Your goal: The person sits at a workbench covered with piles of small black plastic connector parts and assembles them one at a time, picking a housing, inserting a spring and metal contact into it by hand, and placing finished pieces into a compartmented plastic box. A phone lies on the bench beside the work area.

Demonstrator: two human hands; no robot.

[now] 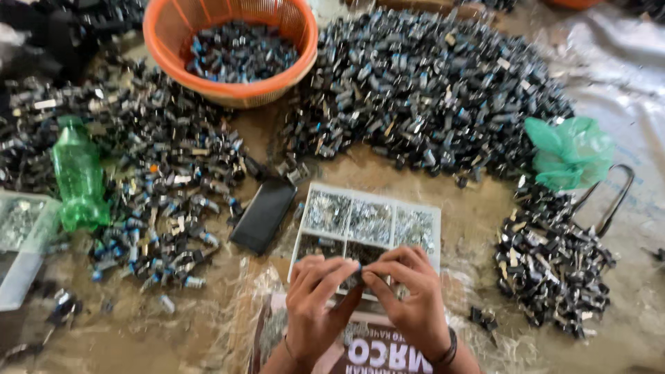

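Note:
My left hand (315,298) and my right hand (409,294) meet at the bottom centre, fingertips pinched together on one small black part (355,278) held between them. They hover over the near edge of a clear compartment box (435,239) filled with small shiny metal pieces. Which fingers bear the part is hard to tell. A printed dark card lies under my wrists.
Big heaps of small black and blue parts (429,90) cover the ground ahead and left. An orange basket (163,31) holds more. A green bottle (77,176), a black phone (263,215), a green plastic bag (571,152), a right-hand pile (554,266) and another clear box (21,242) lie around.

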